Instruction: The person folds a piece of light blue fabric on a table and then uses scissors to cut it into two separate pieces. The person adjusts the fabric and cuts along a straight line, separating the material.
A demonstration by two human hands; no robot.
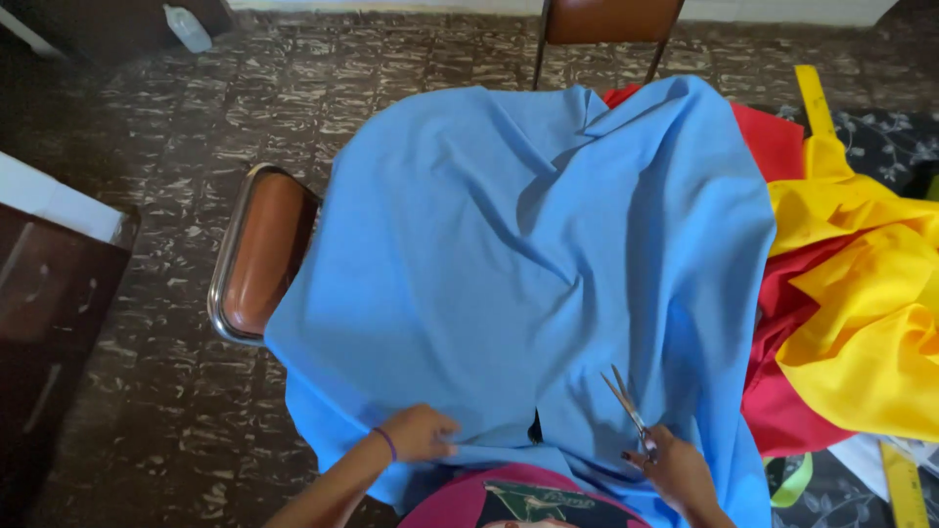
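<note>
A large light blue cloth (528, 244) is draped over a chair and my lap. My left hand (421, 433), with a purple band on its wrist, presses flat on the near edge of the cloth. My right hand (675, 469) holds a pair of scissors (626, 406) with the blades slightly apart, pointing up and left over the cloth. A short dark slit (535, 427) shows in the cloth's near edge between my hands.
A brown chair seat with a metal rim (256, 256) sticks out left of the cloth. Red cloth (782, 381) and yellow cloth (871, 313) are heaped on the right. A yellow ruler (902, 481) lies at bottom right. A plastic bottle (187, 27) stands on the patterned floor.
</note>
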